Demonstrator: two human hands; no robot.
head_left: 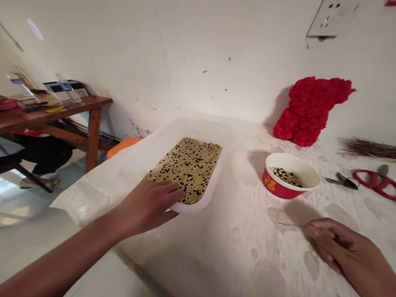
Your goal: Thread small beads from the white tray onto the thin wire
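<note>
A translucent plastic box (208, 196) lies on the table, holding many small gold beads (191, 162) mixed with black ones. My left hand (157, 200) grips its near rim, fingers curled over the inside by the beads and thumb outside. My right hand (335, 243) is closed in a pinch on a thin wire (291, 224), whose free end points left just above the tabletop; whether it is a needle I cannot tell. Beyond that hand stands a red and white paper bowl (284, 191) with pale and dark beads (287, 176) in it.
Red-handled scissors (380, 184), a small dark clip-like tool (346, 181) and a bundle of thin stems (381, 150) lie at the right. A red rose-textured figure (307, 112) stands against the wall. At the left, a person sits at a wooden table (96, 105) with bottles.
</note>
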